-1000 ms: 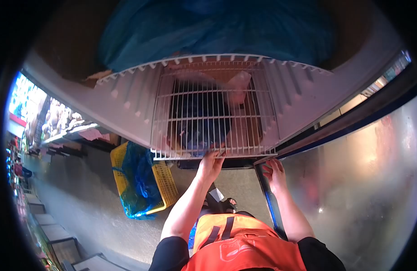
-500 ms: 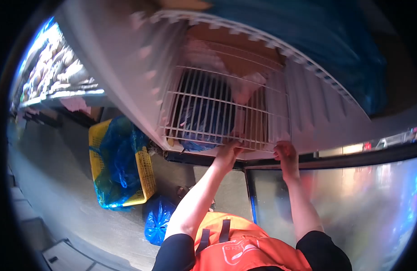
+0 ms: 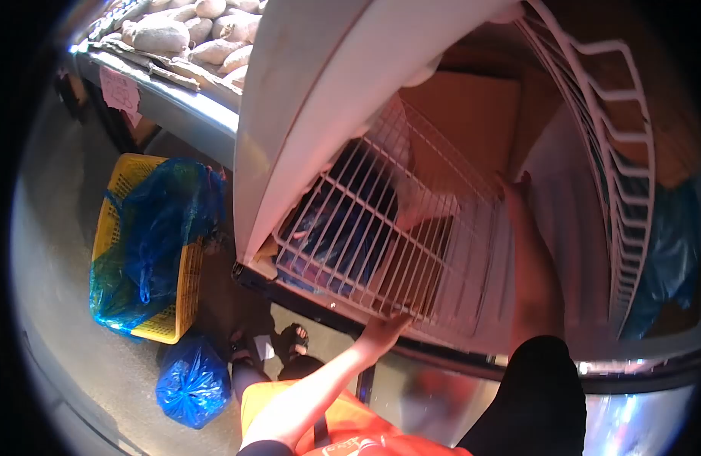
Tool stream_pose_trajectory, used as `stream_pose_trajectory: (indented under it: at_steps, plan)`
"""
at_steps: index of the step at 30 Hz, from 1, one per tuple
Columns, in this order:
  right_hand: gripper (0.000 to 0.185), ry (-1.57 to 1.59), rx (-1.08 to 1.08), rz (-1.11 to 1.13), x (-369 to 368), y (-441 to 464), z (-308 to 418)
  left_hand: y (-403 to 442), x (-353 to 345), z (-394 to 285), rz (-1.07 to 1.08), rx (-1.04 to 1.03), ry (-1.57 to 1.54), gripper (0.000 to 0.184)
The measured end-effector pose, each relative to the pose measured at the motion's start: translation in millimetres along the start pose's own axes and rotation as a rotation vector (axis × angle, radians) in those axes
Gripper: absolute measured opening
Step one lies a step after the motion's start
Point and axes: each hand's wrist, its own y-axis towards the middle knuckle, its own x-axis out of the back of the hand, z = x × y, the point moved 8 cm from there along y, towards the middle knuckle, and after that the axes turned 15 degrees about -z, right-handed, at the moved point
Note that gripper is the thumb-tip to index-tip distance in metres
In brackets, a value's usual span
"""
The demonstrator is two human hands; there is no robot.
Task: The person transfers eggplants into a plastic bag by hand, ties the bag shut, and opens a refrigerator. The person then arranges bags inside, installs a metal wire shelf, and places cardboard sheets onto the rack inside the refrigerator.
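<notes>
A white wire rack (image 3: 365,220) sits tilted inside the open white cabinet (image 3: 289,129). My left hand (image 3: 388,333) is closed on the rack's front edge. My right hand (image 3: 514,186) reaches deep inside, at the rack's far right corner, with its fingers partly in shade; whether it grips the wire is unclear. Under the rack lie dark blue plastic bags (image 3: 327,243) and a brown cardboard box (image 3: 415,266). A second white rack (image 3: 628,140) stands higher at the right, with a blue bag (image 3: 666,258) beyond it.
On the floor at the left are a yellow basket (image 3: 187,292) with a blue bag in it and a tied blue bag (image 3: 192,384). Root vegetables (image 3: 159,34) lie on a stand (image 3: 168,95) at the upper left. Cardboard (image 3: 464,114) shows at the cabinet's back.
The view has turned and come closer to the cabinet. My right hand has moved from the front edge to the rack's far corner. The lower rack now sits tilted; my left hand stays at its front.
</notes>
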Motion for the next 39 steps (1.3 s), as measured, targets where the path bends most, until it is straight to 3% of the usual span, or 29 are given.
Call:
stream_pose_trajectory:
  at_steps: [1,2,4,6,14,20,23,26,29,32,39]
  plan:
    - [0.064,0.078,0.048,-0.042,-23,41,-46,-3,-1,-5,0.003,-0.014,-0.008,0.04]
    - [0.062,0.087,0.113,-0.026,-38,56,-45,-5,0,-12,-0.001,-0.066,0.018,0.04]
    - [0.058,0.035,0.267,0.057,-49,65,-10,0,2,-7,-0.021,-0.208,0.083,0.04]
    - [0.055,0.001,0.32,0.149,-42,58,24,-12,-3,-24,-0.002,-0.137,0.06,0.039]
    - [0.043,0.123,0.062,0.248,-19,52,41,-12,-5,-26,-0.01,-0.135,-0.008,0.04]
    - [0.034,0.306,0.104,0.512,-27,41,22,-7,-3,-16,-0.048,-0.142,-0.091,0.039]
    - [0.026,-0.007,0.314,0.189,-9,36,15,-9,-5,-20,-0.046,-0.095,-0.147,0.038]
    - [0.021,0.143,0.386,0.27,0,6,31,-9,-3,-24,-0.05,-0.127,-0.143,0.038]
    - [0.018,0.123,0.3,0.26,4,-2,27,-13,-3,-24,-0.064,-0.06,-0.176,0.042]
    - [0.022,0.231,0.523,0.205,-10,20,-3,-12,-3,-19,-0.048,-0.065,-0.111,0.043]
    - [0.026,0.239,0.32,0.24,-13,58,-24,-22,-6,-32,-0.159,-0.035,-0.079,0.04]
